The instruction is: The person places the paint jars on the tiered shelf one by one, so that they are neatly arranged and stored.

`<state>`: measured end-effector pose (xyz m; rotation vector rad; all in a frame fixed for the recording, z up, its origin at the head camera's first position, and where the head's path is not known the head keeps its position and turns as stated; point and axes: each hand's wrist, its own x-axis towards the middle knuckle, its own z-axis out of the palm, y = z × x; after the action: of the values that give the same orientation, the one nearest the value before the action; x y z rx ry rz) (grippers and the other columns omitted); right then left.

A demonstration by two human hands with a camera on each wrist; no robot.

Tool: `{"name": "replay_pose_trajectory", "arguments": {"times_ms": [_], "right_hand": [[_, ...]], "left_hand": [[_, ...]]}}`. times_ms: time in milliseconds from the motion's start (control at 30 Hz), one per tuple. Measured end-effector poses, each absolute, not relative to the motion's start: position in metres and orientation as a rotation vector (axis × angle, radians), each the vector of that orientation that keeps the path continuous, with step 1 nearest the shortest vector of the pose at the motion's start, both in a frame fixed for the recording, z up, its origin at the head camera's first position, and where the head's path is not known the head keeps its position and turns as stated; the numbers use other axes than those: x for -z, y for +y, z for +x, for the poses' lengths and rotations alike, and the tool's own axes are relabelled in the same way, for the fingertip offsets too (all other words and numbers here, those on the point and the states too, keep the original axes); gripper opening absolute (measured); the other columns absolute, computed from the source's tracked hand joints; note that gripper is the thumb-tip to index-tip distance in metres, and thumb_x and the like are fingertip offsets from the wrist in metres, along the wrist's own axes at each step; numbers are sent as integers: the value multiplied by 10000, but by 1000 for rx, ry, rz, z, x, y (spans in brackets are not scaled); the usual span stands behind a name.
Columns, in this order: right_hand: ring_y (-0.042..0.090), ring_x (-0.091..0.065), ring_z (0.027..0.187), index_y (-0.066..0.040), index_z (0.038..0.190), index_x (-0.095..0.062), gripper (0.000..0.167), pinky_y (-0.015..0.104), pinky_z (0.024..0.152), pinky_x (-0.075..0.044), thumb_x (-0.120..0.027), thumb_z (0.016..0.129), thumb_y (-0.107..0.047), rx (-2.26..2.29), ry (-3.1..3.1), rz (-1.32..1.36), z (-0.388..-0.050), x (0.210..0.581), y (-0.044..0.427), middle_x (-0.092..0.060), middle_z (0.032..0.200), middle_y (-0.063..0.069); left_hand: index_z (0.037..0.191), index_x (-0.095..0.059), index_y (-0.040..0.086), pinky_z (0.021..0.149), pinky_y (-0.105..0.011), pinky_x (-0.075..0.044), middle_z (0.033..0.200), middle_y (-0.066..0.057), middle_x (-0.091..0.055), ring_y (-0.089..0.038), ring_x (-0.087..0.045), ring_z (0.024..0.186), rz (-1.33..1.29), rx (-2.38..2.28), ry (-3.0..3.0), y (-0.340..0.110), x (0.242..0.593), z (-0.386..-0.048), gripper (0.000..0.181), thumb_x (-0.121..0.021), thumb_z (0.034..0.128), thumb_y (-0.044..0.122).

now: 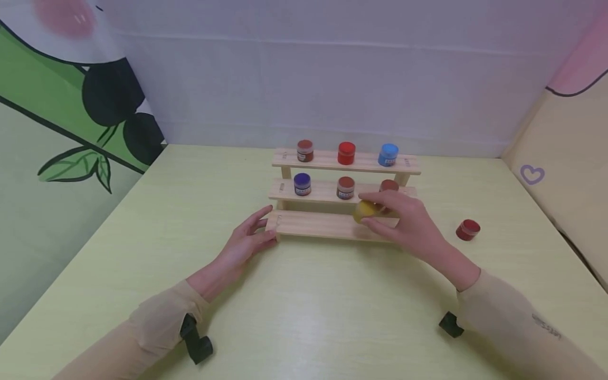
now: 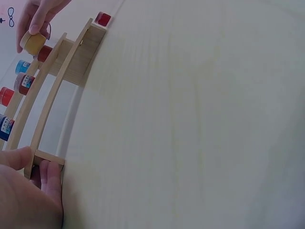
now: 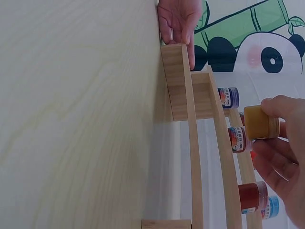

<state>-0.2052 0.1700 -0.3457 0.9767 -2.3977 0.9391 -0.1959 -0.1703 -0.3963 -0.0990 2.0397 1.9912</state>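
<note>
A three-tier wooden rack (image 1: 313, 226) stands on the table. My left hand (image 1: 244, 240) grips the left end of its lowest step, thumb and fingers on either side of the board in the left wrist view. Between the thumb and fingers of my right hand (image 1: 414, 221) is a yellow paint jar (image 3: 259, 122), held above the rack's lower right part. On the top step are a brown-red jar (image 1: 305, 151), a red jar (image 1: 347, 153) and a light blue jar (image 1: 388, 155). The middle step bears a dark blue jar (image 1: 302, 184) and two brownish-red jars (image 1: 345, 188), one partly hidden by my right hand.
A dark red jar (image 1: 468, 230) lies on the table (image 1: 304, 316) to the right of the rack. Behind the table hangs a pale cloth (image 1: 332, 89). Printed panda and bamboo art (image 1: 111, 92) covers the left side, and a beige panel (image 1: 565, 158) borders the right.
</note>
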Motion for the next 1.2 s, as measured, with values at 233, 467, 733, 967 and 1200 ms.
{"name": "replay_pose_trajectory", "arguments": {"times_ms": [233, 467, 733, 967, 1200], "right_hand": [[124, -640, 864, -41, 1200, -685, 439, 236, 734, -605, -826, 791, -112, -984, -2396, 1034, -211, 349, 151, -731, 1066, 50], [151, -632, 856, -56, 1221, -668, 437, 263, 730, -596, -809, 820, -159, -972, -2457, 1053, -215, 351, 136, -707, 1033, 39], [140, -635, 863, -55, 1217, -669, 415, 283, 732, -595, -791, 843, -189, -973, -2524, 1041, -218, 351, 123, -704, 1040, 31], [137, -641, 877, -74, 1223, -670, 405, 269, 743, -590, -780, 855, -201, -981, -2570, 1042, -220, 351, 117, -698, 1039, 13], [132, -658, 891, -71, 1224, -672, 417, 272, 754, -601, -783, 852, -225, -969, -2585, 1053, -220, 351, 113, -709, 1043, 16]], "left_hand": [[1557, -309, 256, 977, -223, -553, 1492, -150, -401, -72, -622, 1048, -74, -2004, 2041, -171, 400, -197, 635, -562, 996, 98], [1559, -300, 255, 975, -225, -554, 1491, -144, -404, -79, -622, 1055, -60, -2000, 2045, -171, 399, -197, 636, -552, 998, 88], [1562, -295, 251, 980, -219, -550, 1497, -156, -396, -71, -620, 1061, -47, -2000, 2055, -172, 398, -195, 635, -553, 1002, 100], [1560, -300, 252, 975, -217, -552, 1494, -153, -403, -59, -617, 1052, -60, -1996, 2061, -171, 397, -193, 635, -554, 1000, 94], [1562, -295, 251, 981, -217, -549, 1491, -155, -398, -62, -615, 1057, -53, -1999, 2055, -172, 396, -193, 638, -553, 1000, 93]]}}
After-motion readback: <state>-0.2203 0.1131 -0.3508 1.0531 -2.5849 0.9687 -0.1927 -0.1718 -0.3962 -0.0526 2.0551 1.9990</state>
